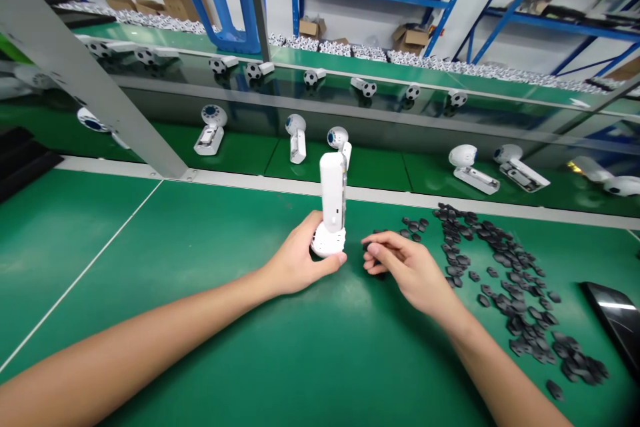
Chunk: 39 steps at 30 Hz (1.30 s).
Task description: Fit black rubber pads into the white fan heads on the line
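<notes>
My left hand is closed around the round base of a white plastic camera-like housing, whose long body stands upright above the green mat. Part of the round base is hidden by the fingers. Just right of it, apart from the housing, my right hand pinches a small black plastic piece between thumb and fingertips. Many similar loose black pieces lie scattered to the right of this hand, with a small cluster just beyond it.
Behind the green work surface, a dark green conveyor belt carries several white housings. Farther back, football-patterned units line a ledge. A grey metal post rises at left. A black glossy device lies at the right edge.
</notes>
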Each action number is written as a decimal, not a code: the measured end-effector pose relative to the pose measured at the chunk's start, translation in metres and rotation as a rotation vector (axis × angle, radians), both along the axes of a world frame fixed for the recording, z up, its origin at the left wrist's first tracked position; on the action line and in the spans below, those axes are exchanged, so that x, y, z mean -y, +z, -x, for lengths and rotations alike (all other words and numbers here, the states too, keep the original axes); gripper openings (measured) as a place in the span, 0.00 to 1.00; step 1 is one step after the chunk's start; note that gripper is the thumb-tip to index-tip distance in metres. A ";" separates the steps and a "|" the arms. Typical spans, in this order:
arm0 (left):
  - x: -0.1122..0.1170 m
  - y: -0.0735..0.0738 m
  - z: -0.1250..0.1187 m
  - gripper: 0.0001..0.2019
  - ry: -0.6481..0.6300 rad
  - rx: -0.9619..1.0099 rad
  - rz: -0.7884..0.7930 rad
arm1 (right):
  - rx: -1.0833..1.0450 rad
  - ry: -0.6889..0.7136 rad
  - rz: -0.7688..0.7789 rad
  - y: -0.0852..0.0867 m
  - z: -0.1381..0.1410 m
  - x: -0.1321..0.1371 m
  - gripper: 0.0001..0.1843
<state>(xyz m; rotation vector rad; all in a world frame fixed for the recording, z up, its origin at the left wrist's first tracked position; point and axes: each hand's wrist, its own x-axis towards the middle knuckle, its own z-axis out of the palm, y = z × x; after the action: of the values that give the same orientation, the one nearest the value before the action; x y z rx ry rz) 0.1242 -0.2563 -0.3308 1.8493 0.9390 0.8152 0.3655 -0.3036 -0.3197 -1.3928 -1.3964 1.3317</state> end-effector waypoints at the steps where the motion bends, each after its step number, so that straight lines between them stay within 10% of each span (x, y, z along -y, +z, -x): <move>1: 0.001 0.001 -0.001 0.22 -0.010 -0.026 -0.008 | -0.050 -0.004 0.037 0.002 0.004 0.002 0.19; 21: 0.009 0.001 -0.002 0.25 -0.213 -0.093 -0.124 | -0.067 -0.053 0.187 -0.013 0.030 0.009 0.18; 29: 0.003 0.004 -0.007 0.20 -0.228 0.128 0.083 | 0.169 0.092 -0.111 -0.012 0.032 0.002 0.21; 34: -0.017 0.003 -0.010 0.21 0.037 0.145 0.225 | 0.234 0.116 -0.292 -0.004 0.013 0.001 0.23; 39: -0.090 0.009 -0.002 0.22 0.265 0.043 0.180 | 0.385 -0.065 -0.316 0.006 -0.026 -0.010 0.24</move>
<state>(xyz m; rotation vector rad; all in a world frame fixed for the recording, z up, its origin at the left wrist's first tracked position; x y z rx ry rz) 0.1266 -0.1661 -0.3216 1.5674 1.2060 0.8938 0.3917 -0.2937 -0.3138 -1.5081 -1.7087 0.7813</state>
